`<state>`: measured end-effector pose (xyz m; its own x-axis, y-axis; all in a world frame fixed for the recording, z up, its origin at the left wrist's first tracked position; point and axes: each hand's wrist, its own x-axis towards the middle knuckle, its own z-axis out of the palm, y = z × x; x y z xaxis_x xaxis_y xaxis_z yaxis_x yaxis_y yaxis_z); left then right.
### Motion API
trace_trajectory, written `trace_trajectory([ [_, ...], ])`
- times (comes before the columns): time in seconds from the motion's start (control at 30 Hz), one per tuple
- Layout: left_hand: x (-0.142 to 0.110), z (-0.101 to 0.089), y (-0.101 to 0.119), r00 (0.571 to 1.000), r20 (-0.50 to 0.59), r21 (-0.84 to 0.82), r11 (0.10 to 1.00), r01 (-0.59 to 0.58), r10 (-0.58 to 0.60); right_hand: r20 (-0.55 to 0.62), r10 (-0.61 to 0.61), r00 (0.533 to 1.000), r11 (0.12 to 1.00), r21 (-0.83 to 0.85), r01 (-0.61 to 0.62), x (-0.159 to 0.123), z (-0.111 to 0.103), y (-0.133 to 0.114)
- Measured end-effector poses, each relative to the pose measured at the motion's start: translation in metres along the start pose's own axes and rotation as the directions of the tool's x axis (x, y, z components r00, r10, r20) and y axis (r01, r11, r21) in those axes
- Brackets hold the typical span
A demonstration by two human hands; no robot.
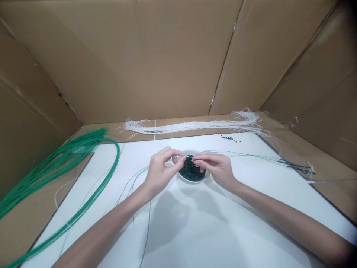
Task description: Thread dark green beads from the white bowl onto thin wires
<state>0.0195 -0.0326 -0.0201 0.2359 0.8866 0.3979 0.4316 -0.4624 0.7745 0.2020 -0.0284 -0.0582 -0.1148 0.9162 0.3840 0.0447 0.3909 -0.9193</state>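
Note:
A white bowl (192, 181) of small dark, shiny beads (190, 171) stands below my hands on the white board. My left hand (162, 165) is closed in a pinch at the bowl's left rim, thumb and forefinger on a thin green strand (189, 157). Across the bowl's right side, my right hand (216, 166) pinches the strand's other visible end, a short way from the left fingertips. Whether a bead is also between the right fingertips is too small to tell. Thin strands trail from behind my left hand down over the board.
At left lies a big bundle of green strands (107, 178), curving toward the front. White strands (181, 127) stretch along the back. Several loose beads (228, 138) lie at back right. Dark beaded strand ends (297, 166) rest at right. Cardboard walls (139, 59) enclose the back and sides.

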Motion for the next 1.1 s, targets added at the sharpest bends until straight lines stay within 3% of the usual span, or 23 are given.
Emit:
trace_trajectory([
  [0.23, -0.0023, 0.0006, 0.0035, 0.999, 0.006, 0.014, 0.999, -0.051, 0.051, -0.01, -0.004, 1.0, 1.0, 0.03, 0.004, -0.0011, 0.0002, -0.0018],
  [1.1, -0.0036, 0.0037, 0.001, 0.998, 0.025, 0.03, 0.998, -0.05, 0.049, -0.016, -0.042, 0.999, 0.998, -0.051, 0.041, -0.003, -0.0006, 0.002],
])
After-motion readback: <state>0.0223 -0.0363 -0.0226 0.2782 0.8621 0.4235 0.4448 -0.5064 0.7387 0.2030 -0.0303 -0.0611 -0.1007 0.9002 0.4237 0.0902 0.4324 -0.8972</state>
